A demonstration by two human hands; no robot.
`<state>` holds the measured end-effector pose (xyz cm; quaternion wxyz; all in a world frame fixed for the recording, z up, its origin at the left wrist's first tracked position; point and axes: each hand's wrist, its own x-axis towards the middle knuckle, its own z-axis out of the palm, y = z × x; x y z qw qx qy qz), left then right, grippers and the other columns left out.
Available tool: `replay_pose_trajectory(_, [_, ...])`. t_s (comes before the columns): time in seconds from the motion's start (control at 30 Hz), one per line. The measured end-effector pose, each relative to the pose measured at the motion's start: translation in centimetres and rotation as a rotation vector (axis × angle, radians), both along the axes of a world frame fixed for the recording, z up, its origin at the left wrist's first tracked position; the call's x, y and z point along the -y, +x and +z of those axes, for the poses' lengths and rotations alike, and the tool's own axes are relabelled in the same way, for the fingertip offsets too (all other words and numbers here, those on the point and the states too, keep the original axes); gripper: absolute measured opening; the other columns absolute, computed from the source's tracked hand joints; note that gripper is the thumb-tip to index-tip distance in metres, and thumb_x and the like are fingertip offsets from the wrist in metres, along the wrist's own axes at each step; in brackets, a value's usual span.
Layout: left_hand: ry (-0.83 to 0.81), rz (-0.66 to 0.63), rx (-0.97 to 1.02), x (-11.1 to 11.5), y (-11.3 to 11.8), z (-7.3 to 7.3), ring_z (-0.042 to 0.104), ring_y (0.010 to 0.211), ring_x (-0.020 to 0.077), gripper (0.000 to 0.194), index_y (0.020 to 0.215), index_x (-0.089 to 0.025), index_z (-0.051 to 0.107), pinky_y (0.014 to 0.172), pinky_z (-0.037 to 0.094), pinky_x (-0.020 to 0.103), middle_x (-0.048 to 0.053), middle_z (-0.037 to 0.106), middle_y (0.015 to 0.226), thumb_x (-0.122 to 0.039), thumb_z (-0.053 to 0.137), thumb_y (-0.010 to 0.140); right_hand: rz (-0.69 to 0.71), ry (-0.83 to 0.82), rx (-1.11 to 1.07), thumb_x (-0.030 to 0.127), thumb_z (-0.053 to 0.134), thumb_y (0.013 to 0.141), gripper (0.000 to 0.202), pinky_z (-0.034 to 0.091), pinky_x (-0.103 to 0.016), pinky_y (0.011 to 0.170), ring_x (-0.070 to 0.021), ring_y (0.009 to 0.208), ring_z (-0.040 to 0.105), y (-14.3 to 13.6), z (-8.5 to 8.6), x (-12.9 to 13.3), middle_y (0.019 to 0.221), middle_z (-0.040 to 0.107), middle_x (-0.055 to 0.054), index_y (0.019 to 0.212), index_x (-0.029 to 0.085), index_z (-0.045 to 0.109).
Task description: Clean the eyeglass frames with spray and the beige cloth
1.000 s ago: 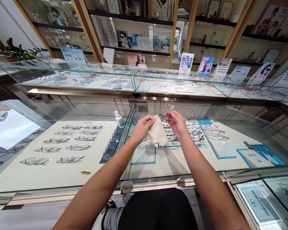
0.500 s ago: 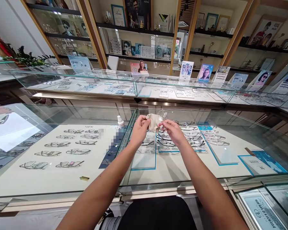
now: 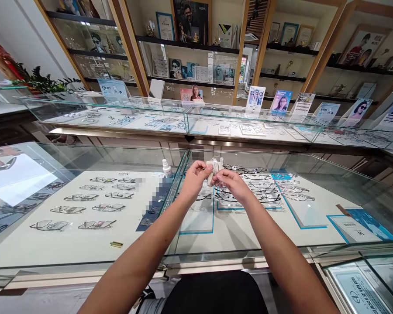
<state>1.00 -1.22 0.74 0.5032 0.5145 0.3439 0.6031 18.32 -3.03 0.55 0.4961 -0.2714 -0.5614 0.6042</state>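
The bottle (image 3: 167,168) stands left of the cloth (image 3: 210,179).

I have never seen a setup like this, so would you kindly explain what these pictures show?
There is no machine here: a person works bare-handed, and one head-worn camera looks forward and down, so you see roughly what they see. The left hand pinches a cream cloth against thin-framed glasses held by the right hand; fingers hide much of both. Below is a glass display case with rows of eyeglasses inside. A white bottle stands to the left of the hands.
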Motion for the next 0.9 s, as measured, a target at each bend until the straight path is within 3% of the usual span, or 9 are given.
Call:
replay_pose_trajectory(0.07, [-0.032, -0.019, 0.013, -0.1, 0.0, 0.0, 0.058, 0.065, 0.0128, 0.052, 0.097, -0.023, 0.061, 0.066, 0.049, 0.027, -0.002, 0.067, 0.081, -0.056, 0.090, 0.071, 0.013, 0.018, 0.009, 0.057, 0.085, 0.082, 0.037, 0.042, -0.031, 0.074, -0.0173, 0.079, 0.063, 0.0, 0.0, 0.0, 0.091, 0.077, -0.003, 0.082, 0.022, 0.073])
replay_pose_trajectory(0.17, [-0.115, -0.156, 0.014, -0.2, -0.1, 0.0, 0.061, 0.065, 0.0144, 0.056, 0.108, -0.021, 0.065, 0.067, 0.050, 0.029, 0.000, 0.070, 0.081, -0.059, 0.088, 0.074, 0.016, 0.030, 0.016, 0.057, 0.084, 0.083, 0.037, 0.042, -0.031, 0.074, -0.0172, 0.078, 0.062, 0.1, -0.2, -0.1, 0.092, 0.077, -0.004, 0.082, 0.022, 0.073])
replay_pose_trajectory(0.33, [-0.148, -0.343, 0.033, 0.2, -0.1, 0.2, 0.059, 0.063, 0.0139, 0.050, 0.093, -0.016, 0.069, 0.066, 0.049, 0.028, -0.001, 0.065, 0.068, -0.063, 0.081, 0.083, 0.035, 0.021, 0.018, 0.055, 0.084, 0.084, 0.035, 0.042, -0.031, 0.075, -0.0168, 0.079, 0.061, 0.2, -0.7, -0.5, 0.092, 0.076, -0.004, 0.083, 0.022, 0.073])
replay_pose_trajectory(0.43, [-0.146, -0.393, 0.130, 0.5, 0.0, 0.4, 0.056, 0.061, 0.0120, 0.047, 0.101, -0.015, 0.069, 0.065, 0.049, 0.027, -0.001, 0.065, 0.070, -0.057, 0.083, 0.084, 0.058, 0.001, 0.006, 0.053, 0.084, 0.085, 0.032, 0.043, -0.031, 0.077, -0.0170, 0.082, 0.061, 0.1, -1.0, -0.6, 0.093, 0.077, -0.003, 0.084, 0.022, 0.075])
replay_pose_trajectory(0.67, [-0.111, -0.389, 0.220, 0.6, 0.1, 0.9, 0.053, 0.055, 0.0081, 0.054, 0.113, -0.011, 0.070, 0.058, 0.046, 0.025, 0.002, 0.071, 0.079, -0.039, 0.095, 0.074, 0.073, -0.016, 0.027, 0.054, 0.085, 0.082, 0.032, 0.043, -0.032, 0.076, -0.0174, 0.080, 0.060, 0.0, -1.2, -0.6, 0.092, 0.076, -0.004, 0.085, 0.022, 0.080])
replay_pose_trajectory(0.77, [-0.100, -0.333, 0.197, 0.7, 0.2, 0.8, 0.052, 0.052, 0.0076, 0.056, 0.112, -0.011, 0.069, 0.053, 0.044, 0.024, 0.003, 0.073, 0.081, -0.040, 0.095, 0.073, 0.072, -0.017, 0.050, 0.055, 0.085, 0.081, 0.034, 0.042, -0.033, 0.076, -0.0180, 0.080, 0.060, -0.1, -1.1, -0.5, 0.089, 0.076, -0.005, 0.086, 0.022, 0.081])
replay_pose_trajectory(0.9, [-0.058, -0.282, 0.148, 0.6, 0.3, 0.6, 0.050, 0.047, 0.0088, 0.047, 0.098, -0.013, 0.067, 0.049, 0.041, 0.024, -0.001, 0.066, 0.067, -0.051, 0.088, 0.081, 0.054, 0.010, 0.106, 0.058, 0.082, 0.083, 0.037, 0.042, -0.033, 0.075, -0.0173, 0.076, 0.056, -0.3, -0.7, -0.2, 0.086, 0.078, -0.006, 0.086, 0.021, 0.081])
